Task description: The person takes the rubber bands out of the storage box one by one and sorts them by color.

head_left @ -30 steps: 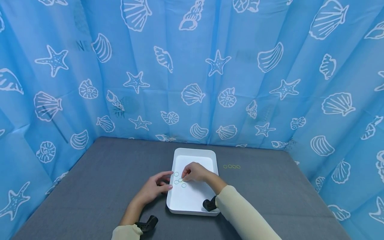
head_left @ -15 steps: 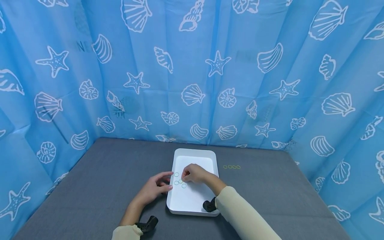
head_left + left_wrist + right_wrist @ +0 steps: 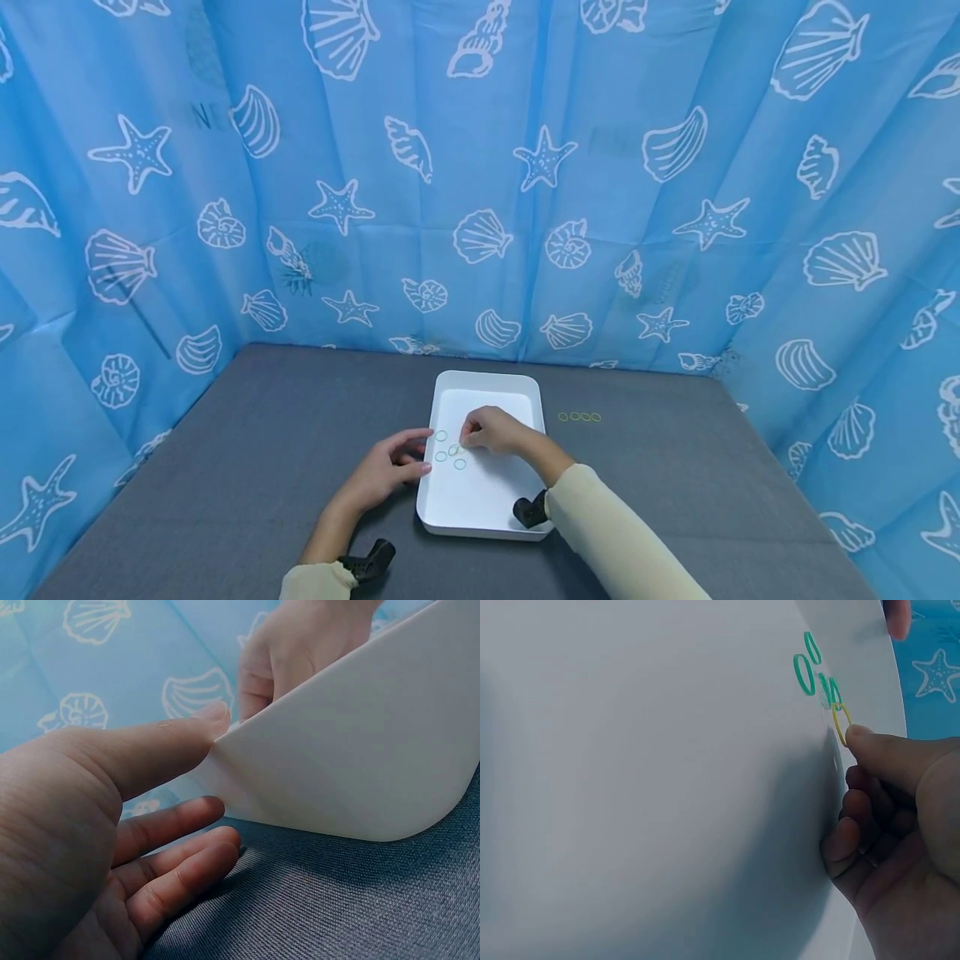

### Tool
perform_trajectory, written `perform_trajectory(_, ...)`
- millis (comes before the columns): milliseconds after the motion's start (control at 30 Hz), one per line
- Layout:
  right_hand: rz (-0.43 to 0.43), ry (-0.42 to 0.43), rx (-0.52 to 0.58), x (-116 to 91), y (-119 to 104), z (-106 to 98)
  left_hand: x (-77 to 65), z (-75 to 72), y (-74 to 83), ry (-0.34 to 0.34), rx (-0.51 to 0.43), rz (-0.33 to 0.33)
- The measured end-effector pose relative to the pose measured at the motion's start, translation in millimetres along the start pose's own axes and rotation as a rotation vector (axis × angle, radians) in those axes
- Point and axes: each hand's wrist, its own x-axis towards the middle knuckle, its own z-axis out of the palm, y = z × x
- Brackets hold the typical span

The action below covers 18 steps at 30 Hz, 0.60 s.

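My right hand (image 3: 495, 430) is over the white tray (image 3: 480, 521), pinching a thin yellow rubber band (image 3: 835, 724) between thumb and index finger. That band lies against or overlaps a green rubber band (image 3: 832, 691); whether the two are linked I cannot tell. Several green rubber bands (image 3: 796, 675) lie on the tray floor, left of my right hand in the head view. At the tray's left side is my left hand (image 3: 381, 473). Its thumb touches the rim in the left wrist view, and the other fingers extend loosely beside the outer wall.
A row of several yellow rubber bands (image 3: 586, 417) lies on the grey tabletop (image 3: 660, 467), right of the tray. A blue curtain (image 3: 480, 192) with shell prints hangs behind the table and along both sides. Black wrist cameras (image 3: 367, 562) sit on both wrists.
My right hand has shifted slightly right, still pinching the yellow band, and more of the green band beside it shows. The left hand and the tray hold their places.
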Motion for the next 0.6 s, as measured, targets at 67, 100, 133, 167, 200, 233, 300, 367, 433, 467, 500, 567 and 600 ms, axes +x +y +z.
perform_trajectory(67, -0.001, 0.008, 0.006, -1, 0, -2, 0.1, 0.0, 0.8, 0.000, 0.003, -0.006)
perform_trajectory(100, 0.000, 0.012, 0.011, -2, 1, -3, 0.1, 0.0, 1.2, 0.001, 0.004, -0.009)
perform_trajectory(133, 0.001, 0.016, 0.013, -3, 1, -4, 0.0, 0.1, 1.3, 0.002, 0.004, -0.011)
perform_trajectory(167, -0.003, 0.022, 0.012, -3, 2, -5, -0.2, 0.2, 1.5, 0.003, 0.005, -0.013)
perform_trajectory(200, -0.004, 0.029, 0.013, -3, 3, -7, -0.4, 0.3, 1.6, 0.004, 0.005, -0.015)
perform_trajectory(233, -0.012, 0.038, 0.010, -3, 4, -8, -0.6, 0.5, 1.8, 0.004, 0.002, -0.015)
perform_trajectory(300, -0.023, 0.059, 0.012, -3, 6, -12, -0.8, 0.8, 2.0, 0.005, 0.002, -0.017)
perform_trajectory(367, -0.026, 0.082, 0.014, -4, 7, -17, -0.9, 1.1, 2.2, 0.004, 0.003, -0.018)
perform_trajectory(433, -0.018, 0.099, 0.024, -6, 8, -23, -0.9, 1.3, 2.4, 0.005, 0.002, -0.022)
perform_trajectory(467, -0.014, 0.108, 0.033, -7, 7, -26, -0.8, 1.4, 2.4, 0.006, 0.001, -0.025)
perform_trajectory(500, -0.011, 0.118, 0.037, -8, 8, -29, -0.7, 1.4, 2.5, 0.007, -0.001, -0.025)
perform_trajectory(567, -0.013, 0.129, 0.046, -10, 8, -34, -0.8, 1.2, 2.6, 0.009, -0.004, -0.023)
perform_trajectory(600, -0.021, 0.134, 0.046, -12, 9, -37, -0.8, 1.1, 2.6, 0.009, -0.007, -0.022)
